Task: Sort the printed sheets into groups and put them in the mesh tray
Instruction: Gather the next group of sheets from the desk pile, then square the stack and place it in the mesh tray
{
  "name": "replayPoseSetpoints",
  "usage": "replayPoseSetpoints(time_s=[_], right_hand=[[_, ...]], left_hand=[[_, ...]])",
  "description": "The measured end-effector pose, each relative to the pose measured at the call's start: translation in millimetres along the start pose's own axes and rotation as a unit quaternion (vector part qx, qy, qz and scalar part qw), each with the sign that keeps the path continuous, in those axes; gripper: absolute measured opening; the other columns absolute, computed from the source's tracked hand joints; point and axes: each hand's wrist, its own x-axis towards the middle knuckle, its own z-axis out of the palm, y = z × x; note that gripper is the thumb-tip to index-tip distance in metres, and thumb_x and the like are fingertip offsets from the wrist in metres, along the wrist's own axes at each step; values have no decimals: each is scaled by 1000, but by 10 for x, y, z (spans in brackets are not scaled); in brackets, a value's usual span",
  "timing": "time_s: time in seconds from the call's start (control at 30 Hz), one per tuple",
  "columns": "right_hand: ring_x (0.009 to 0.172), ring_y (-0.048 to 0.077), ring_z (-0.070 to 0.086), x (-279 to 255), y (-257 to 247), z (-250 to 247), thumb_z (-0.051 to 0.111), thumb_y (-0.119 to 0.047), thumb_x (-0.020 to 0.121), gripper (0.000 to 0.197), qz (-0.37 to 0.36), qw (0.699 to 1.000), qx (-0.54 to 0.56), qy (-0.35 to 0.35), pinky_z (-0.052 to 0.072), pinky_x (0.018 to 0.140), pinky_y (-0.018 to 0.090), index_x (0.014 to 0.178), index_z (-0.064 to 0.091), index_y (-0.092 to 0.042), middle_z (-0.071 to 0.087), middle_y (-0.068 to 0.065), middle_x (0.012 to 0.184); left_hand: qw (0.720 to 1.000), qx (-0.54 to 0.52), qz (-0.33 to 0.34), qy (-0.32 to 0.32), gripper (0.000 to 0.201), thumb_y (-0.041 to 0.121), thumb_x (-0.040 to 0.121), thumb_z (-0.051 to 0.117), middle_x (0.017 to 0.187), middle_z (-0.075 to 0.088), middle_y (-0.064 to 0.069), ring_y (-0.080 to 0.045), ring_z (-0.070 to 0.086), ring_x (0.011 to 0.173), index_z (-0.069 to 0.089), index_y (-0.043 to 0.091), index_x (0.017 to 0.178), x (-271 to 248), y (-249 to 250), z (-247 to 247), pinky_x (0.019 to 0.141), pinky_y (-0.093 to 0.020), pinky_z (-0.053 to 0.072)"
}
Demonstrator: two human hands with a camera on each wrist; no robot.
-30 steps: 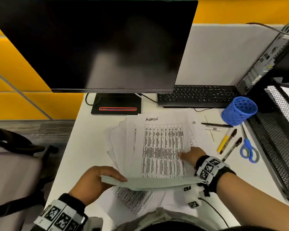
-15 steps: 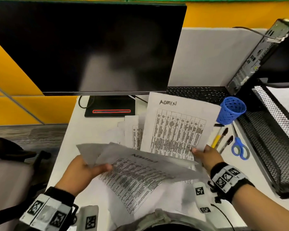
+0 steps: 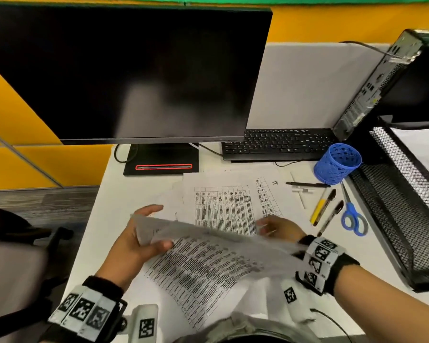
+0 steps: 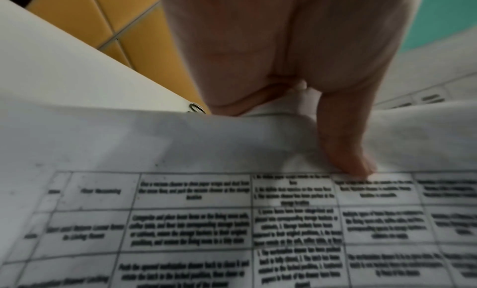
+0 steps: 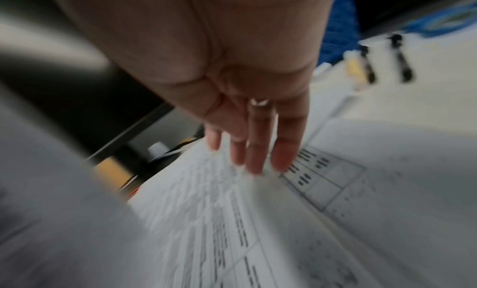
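My left hand holds a bundle of printed table sheets above the near desk edge, thumb on top and fingers beneath. A blurred sheet lies across the bundle and reaches my right wrist. In the left wrist view the thumb presses on the top printed sheet. My right hand hovers with straight fingers over the loose pile of sheets on the desk and holds nothing; its fingers are spread just above that pile. The black mesh tray stands at the right.
A monitor and keyboard stand behind the pile. A blue mesh pen cup, pens and blue scissors lie between the pile and the tray. White paper sits in the tray's upper tier. A computer case leans behind it.
My right hand has let go of the "ADMIN" sheet it held upright and dropped back over the desk pile. A sheet now lies across the bundle in my left hand.
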Motion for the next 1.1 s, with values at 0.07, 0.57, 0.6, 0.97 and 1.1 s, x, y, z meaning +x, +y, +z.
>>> replayPoseSetpoints(time_s=[0.07,0.57,0.6,0.97,1.1], right_hand=[[91,25,59,121,43,-40,52,-8,88,31,21,995,21,96,51,88,37,119,56,-14,64,11,111],[81,24,55,153,-66,72,64,-19,84,12,-6,977,20,210,35,69,21,83,55,-12,59,6,83],[75,22,53,127,-42,23,64,-18,84,12,-12,975,27,222,36,63,21,80,53,-12,59,5,79],[49,9,60,-341,-97,-301,49,15,84,24,-144,923,335,125,52,50,18,78,56,-8,63,0,52],[50,7,61,-494,-272,-219,49,12,87,24,-185,923,327,77,54,57,25,77,55,-9,63,-3,49]], left_hand=[[998,29,-9,-45,60,36,44,86,93,72,-8,-16,69,84,69,28,101,-47,-8,-51,68,-20,54],[997,54,-50,-9,17,9,60,81,79,74,-13,-18,69,77,77,13,76,-88,-43,-27,69,-16,50],[998,46,-49,7,28,17,55,81,84,74,-18,-25,70,81,76,7,81,-77,-67,-52,71,-19,53],[990,-47,-1,135,32,27,71,70,91,77,4,-15,72,84,68,21,102,243,287,106,73,-33,53],[986,-85,15,143,34,26,78,67,106,74,0,-18,69,98,64,25,112,398,419,269,86,-38,52]])
